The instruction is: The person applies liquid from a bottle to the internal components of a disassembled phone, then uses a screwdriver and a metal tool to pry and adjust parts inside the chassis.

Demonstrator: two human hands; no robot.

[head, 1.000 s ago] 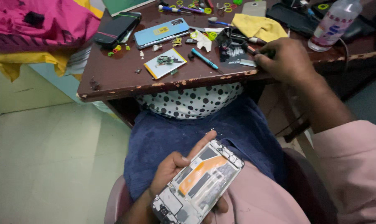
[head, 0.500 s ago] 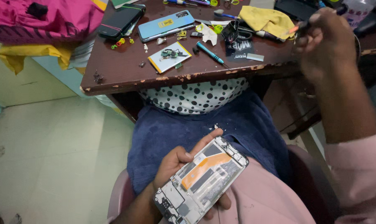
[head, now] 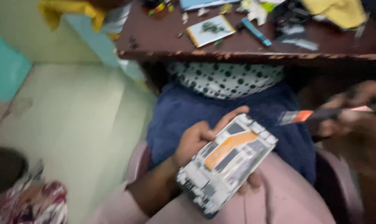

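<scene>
Opened phone in 1 hand, brush in the other

My left hand (head: 196, 141) grips the opened phone (head: 227, 164) over my lap, below the surface (head: 246, 45). My right hand (head: 358, 120), closed around a brush (head: 316, 115), sits right of the phone, bristles just off its top corner. I judge cleaning is underway; next, bristles must meet the board.

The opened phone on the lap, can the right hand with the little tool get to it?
Probably yes. The right hand holds a tool whose tip sits just beside the opened phone, with nothing between them. The left hand holds the phone from below, insides facing up. The picture is blurry, though.
</scene>
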